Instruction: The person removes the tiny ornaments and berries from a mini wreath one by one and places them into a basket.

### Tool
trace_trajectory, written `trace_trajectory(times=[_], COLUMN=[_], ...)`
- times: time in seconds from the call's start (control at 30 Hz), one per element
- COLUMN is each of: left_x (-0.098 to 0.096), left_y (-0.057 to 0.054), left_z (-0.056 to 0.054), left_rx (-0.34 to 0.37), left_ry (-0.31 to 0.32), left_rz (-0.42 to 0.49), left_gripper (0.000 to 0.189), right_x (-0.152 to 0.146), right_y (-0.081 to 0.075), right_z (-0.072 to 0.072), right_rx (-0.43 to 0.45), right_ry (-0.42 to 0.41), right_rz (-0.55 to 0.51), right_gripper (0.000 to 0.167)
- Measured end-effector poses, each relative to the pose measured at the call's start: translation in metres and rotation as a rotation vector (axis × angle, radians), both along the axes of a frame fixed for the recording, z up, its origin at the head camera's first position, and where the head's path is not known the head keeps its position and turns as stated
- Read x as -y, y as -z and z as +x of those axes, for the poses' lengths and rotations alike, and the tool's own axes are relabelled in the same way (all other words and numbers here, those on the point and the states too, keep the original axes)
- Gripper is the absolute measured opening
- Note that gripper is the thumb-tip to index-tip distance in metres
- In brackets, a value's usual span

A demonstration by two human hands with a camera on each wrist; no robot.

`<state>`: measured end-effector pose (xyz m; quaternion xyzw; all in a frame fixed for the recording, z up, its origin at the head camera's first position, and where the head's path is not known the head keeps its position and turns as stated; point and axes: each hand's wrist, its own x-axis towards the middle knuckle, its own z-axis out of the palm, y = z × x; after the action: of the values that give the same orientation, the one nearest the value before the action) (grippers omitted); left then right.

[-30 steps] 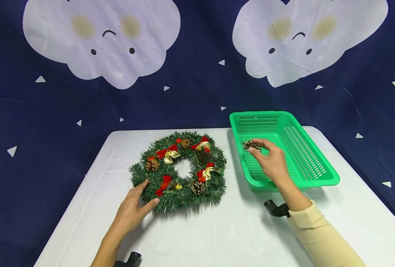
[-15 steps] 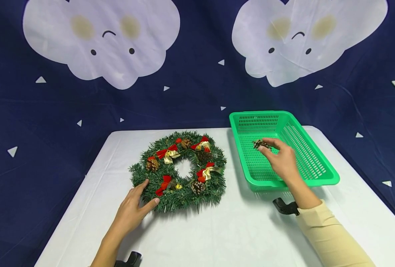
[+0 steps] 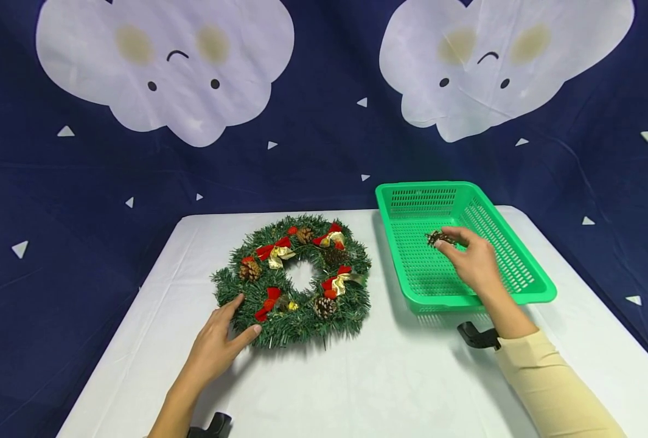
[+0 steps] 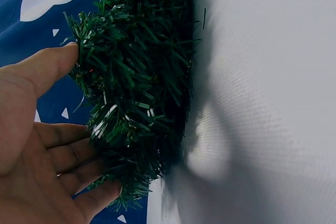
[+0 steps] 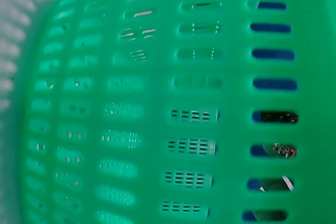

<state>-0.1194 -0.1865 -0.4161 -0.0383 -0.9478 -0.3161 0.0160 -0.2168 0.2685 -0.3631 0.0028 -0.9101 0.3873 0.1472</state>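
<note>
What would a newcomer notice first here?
Probably the green wreath with red bows, touched by the left hand, left of centre on the white table. Then the bright green basket at right, where the right hand pinches a pine cone. Behind are two upside-down cloud faces on a blue backdrop.

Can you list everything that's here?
Table: 1, white, centre
Backdrop: 1, dark blue, behind table
Clouds: 2, white, on backdrop
Triangles: many, white, on backdrop
Basket: 1, green, right on table
Wreath: 1, green, left of basket
Bows: 4, red, some gold, on wreath
Pine cones: several, brown, on wreath
Held cone: 1, brown, over or in basket
Fittings: 2, black, by wrists
Sleeve: 1, beige, right arm
Left hand: 1, bare, against wreath
Right hand: 1, bare, pinching cone
</note>
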Motion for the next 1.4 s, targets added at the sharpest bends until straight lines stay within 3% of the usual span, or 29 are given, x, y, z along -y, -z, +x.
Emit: trace_trajectory(times=[0.8, 1.1, 1.4], left_x=[0.0, 0.0, 0.0], left_y=[-0.001, 0.0, 0.001], left_z=[0.0, 0.0, 0.0], left_rx=[0.015, 0.009, 0.008], left_ry=[-0.009, -0.005, -0.005], left_rz=[-0.004, 0.002, 0.005], left_gripper=[0.08, 0.08, 0.08], right_x=[-0.018, -0.02, -0.02], right_y=[0.006, 0.006, 0.009], right_z=[-0.009, -0.011, -0.012], right_rx=[0.051, 0.143, 0.17], right_ry=[-0.016, -0.033, -0.053], right_rz=[0.098, 0.119, 0.142], right_gripper=[0.051, 0.051, 0.047])
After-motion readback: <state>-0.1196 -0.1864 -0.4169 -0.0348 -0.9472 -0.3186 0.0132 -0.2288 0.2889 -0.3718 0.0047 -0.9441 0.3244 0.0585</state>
